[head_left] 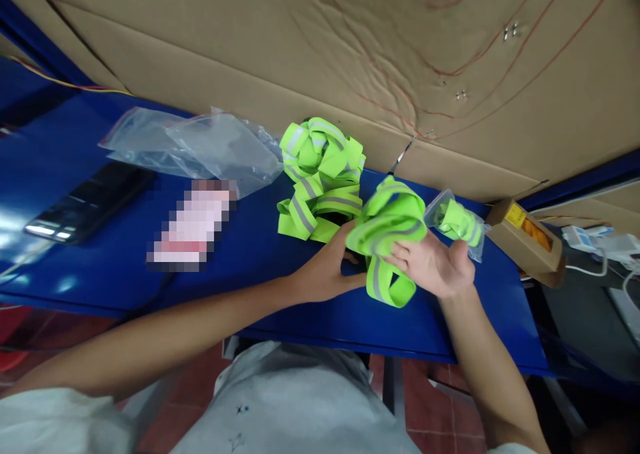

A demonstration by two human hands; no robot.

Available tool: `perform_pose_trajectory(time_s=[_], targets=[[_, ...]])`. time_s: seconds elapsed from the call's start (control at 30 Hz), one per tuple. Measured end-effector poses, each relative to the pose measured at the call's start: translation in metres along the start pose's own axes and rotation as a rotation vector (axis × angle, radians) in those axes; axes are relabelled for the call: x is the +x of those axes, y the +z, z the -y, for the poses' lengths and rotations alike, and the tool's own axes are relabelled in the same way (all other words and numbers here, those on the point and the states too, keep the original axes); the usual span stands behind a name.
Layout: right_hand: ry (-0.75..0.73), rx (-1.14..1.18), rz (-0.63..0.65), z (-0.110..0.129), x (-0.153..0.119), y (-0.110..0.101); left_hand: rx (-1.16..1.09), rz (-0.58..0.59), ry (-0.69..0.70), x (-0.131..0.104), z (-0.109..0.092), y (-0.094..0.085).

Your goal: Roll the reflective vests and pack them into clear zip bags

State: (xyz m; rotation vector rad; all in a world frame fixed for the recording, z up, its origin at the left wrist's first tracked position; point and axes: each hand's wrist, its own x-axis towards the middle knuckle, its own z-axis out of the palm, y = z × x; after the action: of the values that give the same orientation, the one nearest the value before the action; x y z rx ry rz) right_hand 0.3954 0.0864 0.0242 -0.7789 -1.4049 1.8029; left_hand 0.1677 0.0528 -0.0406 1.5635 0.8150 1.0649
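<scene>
A bundle of bright yellow-green reflective strap [393, 217] with grey stripes is between my hands, above the table's front part. My left hand [333, 264] is curled around its left side, with the fingers partly hidden by the strap. With the palm turned up, my right hand [443, 264] touches the bundle at the fingertips; its fingers are stretched and its thumb stands apart. A loose loop of strap hangs below the bundle. Just behind my left hand lies a tangled pile of the same reflective straps [320, 174].
Clear zip bags [200, 144] lie at the back left of the blue table [250, 254], near a dark phone [87, 201] and a pixelated pink item [193, 227]. On the right are a bagged strap [457, 224] and a cardboard box [527, 241]. Tweezers [403, 154] lean against the cardboard wall.
</scene>
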Motion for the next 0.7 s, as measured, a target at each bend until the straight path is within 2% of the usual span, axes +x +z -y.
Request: perform_pose_trajectory(time_s=[0.03,0.07,0.13,0.23,0.33,0.4,0.47,0.53,0.57,0.63,0.7], targets=[[-0.047,-0.058,0.076,0.001,-0.002,0.003,-0.067,0.012,-0.030,0.002,0.001,-0.001],[-0.113,-0.144,0.089,0.001,-0.004,0.005,-0.118,0.037,-0.060,0.003,0.001,-0.002],[-0.282,-0.381,-0.039,0.000,-0.006,0.008,-0.108,0.099,-0.099,0.006,-0.001,-0.007],[-0.437,-0.718,-0.275,-0.005,-0.005,0.004,0.190,0.137,-0.075,0.005,-0.011,-0.015],[-0.414,-0.957,-0.283,-0.007,0.000,-0.010,0.524,0.025,0.024,0.000,-0.024,-0.024],[-0.365,-1.110,-0.170,-0.008,0.003,-0.019,0.606,-0.086,0.160,-0.004,-0.033,-0.030],[-0.274,-1.255,-0.032,-0.010,0.005,-0.024,0.581,-0.138,0.335,-0.008,-0.040,-0.033],[-0.176,-1.345,0.057,-0.013,0.005,-0.025,0.558,-0.101,0.491,-0.012,-0.044,-0.031],[-0.145,-1.362,0.062,-0.015,0.006,-0.024,0.581,-0.062,0.555,-0.014,-0.044,-0.027],[-0.128,-1.374,0.007,-0.020,0.007,-0.020,0.681,0.018,0.635,-0.017,-0.041,-0.016],[-0.171,-1.365,-0.090,-0.026,0.009,-0.014,0.811,0.058,0.623,-0.019,-0.035,-0.004]])
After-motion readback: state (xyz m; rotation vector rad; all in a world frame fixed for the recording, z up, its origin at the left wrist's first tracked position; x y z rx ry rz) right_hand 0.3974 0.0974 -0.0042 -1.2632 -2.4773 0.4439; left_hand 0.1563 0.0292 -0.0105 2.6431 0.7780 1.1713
